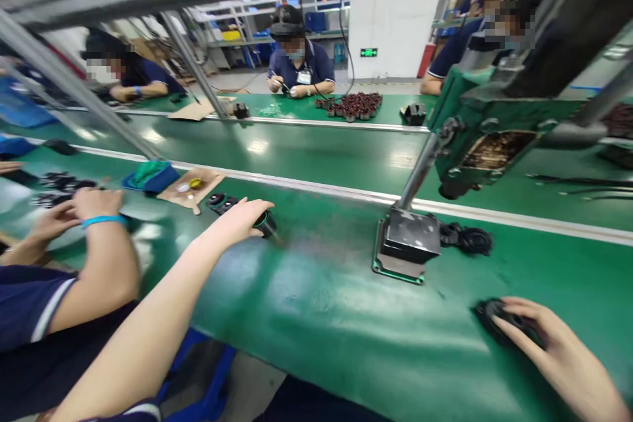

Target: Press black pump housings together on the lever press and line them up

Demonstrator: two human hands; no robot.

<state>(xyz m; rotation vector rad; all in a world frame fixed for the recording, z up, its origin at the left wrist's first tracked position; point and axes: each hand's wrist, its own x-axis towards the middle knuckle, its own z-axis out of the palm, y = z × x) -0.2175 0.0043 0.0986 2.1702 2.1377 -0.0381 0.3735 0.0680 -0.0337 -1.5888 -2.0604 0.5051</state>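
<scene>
My left hand (pixel 241 217) reaches far out over the green bench and is closed on a small black cylindrical part with a green ring (pixel 266 223), resting on the bench surface. My right hand (pixel 554 346) lies at the near right, fingers curled over a round black part (pixel 494 315) on the bench. Between my hands stands a small press with a dark block base (pixel 409 241) and a slanted metal column. Several black ring parts (pixel 467 239) lie just right of that base.
A co-worker sits at my left, with a blue wristband (pixel 103 220), handling black parts. A brown card with small parts (pixel 190 186) and a blue-green cloth (pixel 151 175) lie beyond. A green machine head (pixel 487 138) overhangs at the right. Other people work across the conveyor (pixel 316 151).
</scene>
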